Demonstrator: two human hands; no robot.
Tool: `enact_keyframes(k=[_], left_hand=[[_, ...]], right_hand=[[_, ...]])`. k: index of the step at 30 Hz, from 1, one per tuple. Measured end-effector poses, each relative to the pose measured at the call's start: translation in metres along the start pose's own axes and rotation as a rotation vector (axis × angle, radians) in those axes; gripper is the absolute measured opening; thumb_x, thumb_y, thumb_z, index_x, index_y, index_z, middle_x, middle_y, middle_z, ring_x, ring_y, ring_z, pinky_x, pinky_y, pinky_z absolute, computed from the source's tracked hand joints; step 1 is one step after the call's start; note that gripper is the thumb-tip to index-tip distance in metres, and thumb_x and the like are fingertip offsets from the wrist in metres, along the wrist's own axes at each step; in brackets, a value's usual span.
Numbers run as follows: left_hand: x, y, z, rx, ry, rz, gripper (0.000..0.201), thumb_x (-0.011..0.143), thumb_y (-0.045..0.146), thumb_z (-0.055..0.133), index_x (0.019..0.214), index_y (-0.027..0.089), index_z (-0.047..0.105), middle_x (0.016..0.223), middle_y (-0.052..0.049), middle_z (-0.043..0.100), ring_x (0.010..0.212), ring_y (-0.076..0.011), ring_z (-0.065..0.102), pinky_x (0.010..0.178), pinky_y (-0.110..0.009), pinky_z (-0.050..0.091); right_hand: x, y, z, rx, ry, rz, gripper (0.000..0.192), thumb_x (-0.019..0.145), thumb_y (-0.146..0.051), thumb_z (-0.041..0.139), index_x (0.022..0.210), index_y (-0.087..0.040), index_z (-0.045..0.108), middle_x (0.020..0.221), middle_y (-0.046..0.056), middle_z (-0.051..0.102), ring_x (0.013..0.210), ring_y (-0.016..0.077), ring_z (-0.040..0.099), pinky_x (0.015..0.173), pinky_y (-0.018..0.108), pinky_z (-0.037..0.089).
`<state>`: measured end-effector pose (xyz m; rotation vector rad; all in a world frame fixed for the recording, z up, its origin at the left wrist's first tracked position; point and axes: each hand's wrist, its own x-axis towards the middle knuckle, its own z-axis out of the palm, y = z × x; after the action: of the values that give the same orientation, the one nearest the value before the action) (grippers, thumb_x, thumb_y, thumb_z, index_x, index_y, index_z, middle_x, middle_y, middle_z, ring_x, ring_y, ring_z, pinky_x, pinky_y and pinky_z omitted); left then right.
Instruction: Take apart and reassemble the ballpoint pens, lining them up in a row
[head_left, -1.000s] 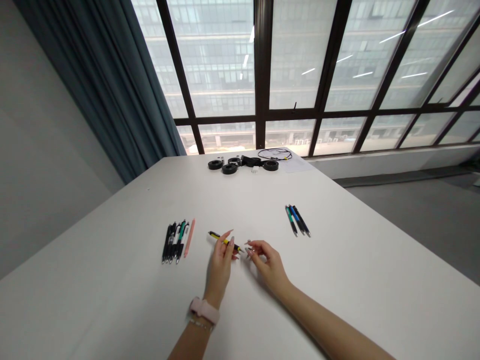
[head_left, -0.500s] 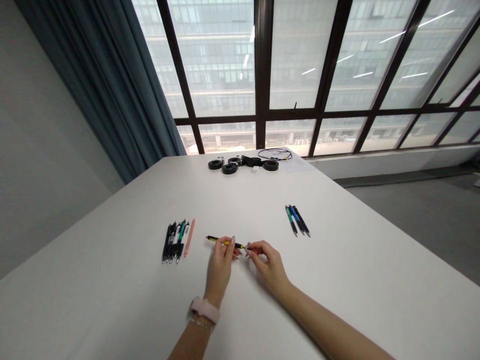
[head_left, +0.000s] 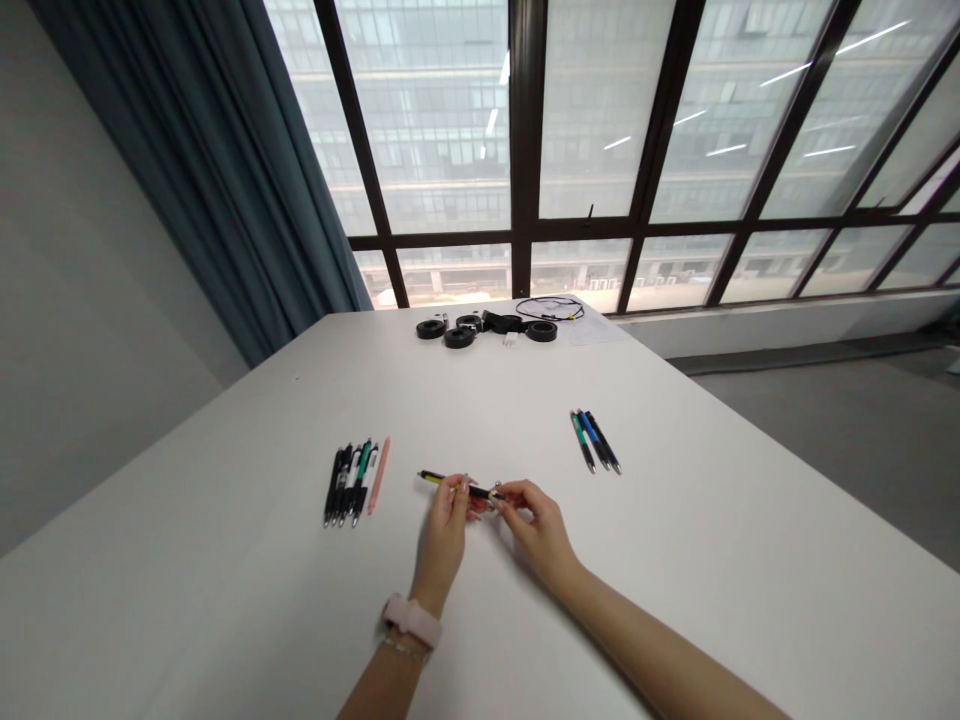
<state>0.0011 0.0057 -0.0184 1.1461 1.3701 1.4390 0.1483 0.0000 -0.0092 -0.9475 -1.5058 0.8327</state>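
Observation:
A black and yellow pen (head_left: pixel 442 480) is held level just above the white table (head_left: pixel 225 600), near its middle. My left hand (head_left: pixel 448 530) pinches the pen's middle with thumb and fingers. My right hand (head_left: pixel 534 522) has its fingertips on the pen's right end. A pink watch sits on my left wrist. Left of the hands lies a row of several pens (head_left: pixel 349 482), with a pink one (head_left: pixel 379 474) at its right side. To the right lie three more pens (head_left: pixel 595 440) side by side.
Black tape rolls (head_left: pixel 459 336) and a coiled cable (head_left: pixel 549 308) lie at the table's far edge by the window. A dark curtain (head_left: pixel 217 170) hangs at the left. The table's right edge drops to a grey floor (head_left: pixel 840 440).
The pen has tilted from slanted to nearly level, and my right hand's fingertips have closed on its right end. Both hands have stayed near the same spot.

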Motion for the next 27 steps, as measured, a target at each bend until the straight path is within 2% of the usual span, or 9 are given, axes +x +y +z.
enact_keyframes(k=[3,11,18,27], left_hand=[[0.0003,-0.0013,0.0,0.01,-0.017,-0.003,0.045,0.078,0.06,0.053,0.095,0.019,0.055,0.073,-0.003,0.067,0.068,-0.019,0.065,0.061,-0.029,0.048],[-0.0014,-0.0003,0.0001,0.025,-0.029,0.003,0.046,0.08,0.061,0.049,0.095,0.018,0.058,0.071,-0.003,0.067,0.067,-0.0181,0.065,0.06,-0.027,0.048],[-0.0018,-0.0009,-0.0005,0.102,-0.057,0.037,0.042,0.083,0.058,0.047,0.094,0.018,0.056,0.079,-0.005,0.069,0.072,-0.0192,0.066,0.059,-0.028,0.048],[-0.0036,0.001,-0.0005,0.137,-0.065,0.055,0.039,0.083,0.054,0.049,0.095,0.018,0.057,0.076,-0.004,0.068,0.069,-0.0188,0.065,0.059,-0.028,0.048]], right_hand=[[0.0003,0.0009,-0.0003,-0.01,0.006,0.02,0.017,0.083,-0.032,0.058,0.088,-0.018,0.067,0.078,0.005,0.068,0.071,0.0158,0.062,0.067,0.027,0.049],[0.0033,0.0002,-0.0006,-0.022,-0.017,0.197,0.023,0.082,-0.038,0.059,0.078,-0.016,0.066,0.067,0.003,0.066,0.06,0.0142,0.056,0.058,0.024,0.044],[0.0024,0.0022,-0.001,-0.063,-0.06,0.188,0.018,0.083,-0.032,0.057,0.076,-0.016,0.063,0.066,0.002,0.063,0.06,0.0137,0.055,0.058,0.024,0.042],[0.0002,0.0007,-0.0021,-0.117,-0.086,0.136,0.009,0.083,-0.025,0.056,0.079,-0.018,0.06,0.07,0.001,0.061,0.063,0.0139,0.053,0.06,0.024,0.041]])
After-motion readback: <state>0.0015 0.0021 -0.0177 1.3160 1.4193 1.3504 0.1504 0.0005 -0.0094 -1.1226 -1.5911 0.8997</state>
